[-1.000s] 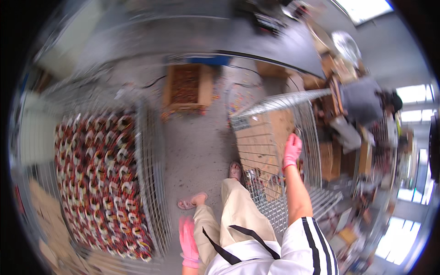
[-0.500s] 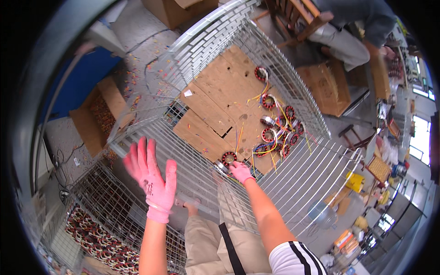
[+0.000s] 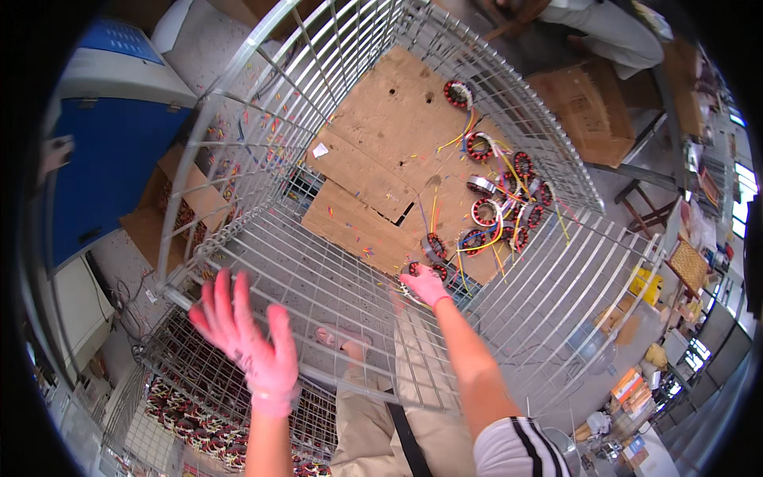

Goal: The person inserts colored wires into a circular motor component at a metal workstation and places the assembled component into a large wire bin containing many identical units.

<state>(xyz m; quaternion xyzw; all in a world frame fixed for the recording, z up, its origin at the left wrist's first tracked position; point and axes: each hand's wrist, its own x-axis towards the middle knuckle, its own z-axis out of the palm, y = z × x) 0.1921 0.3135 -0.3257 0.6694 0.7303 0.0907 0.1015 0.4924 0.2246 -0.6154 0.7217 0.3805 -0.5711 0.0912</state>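
My right hand (image 3: 427,285), in a pink glove, reaches down into a wire cage (image 3: 350,274) at its near side. Its fingers are closed on a motor stator (image 3: 413,269), a ring with dark red windings partly covered by the hand. Just beyond it another stator (image 3: 434,247) stands tilted on the cardboard (image 3: 366,191) lining the cage floor. Several more stators with yellow, blue and white leads lie in a loose group to the right, one of them a white-faced stator (image 3: 486,212). My left hand (image 3: 253,342), gloved in pink, is raised near the cage's left corner, fingers spread, holding nothing.
A second wire basket (image 3: 191,350) full of stators stands at lower left. Beyond it are a cardboard box (image 3: 147,226) with colored scraps and a blue cabinet (image 3: 111,175). Another person's leg (image 3: 608,32) shows at upper right, near an open carton (image 3: 584,111).
The view has shifted, bringing the cage closer. The stator beside my right hand now stands more tilted, and my right fingers are on another one. My left hand stays raised and spread.
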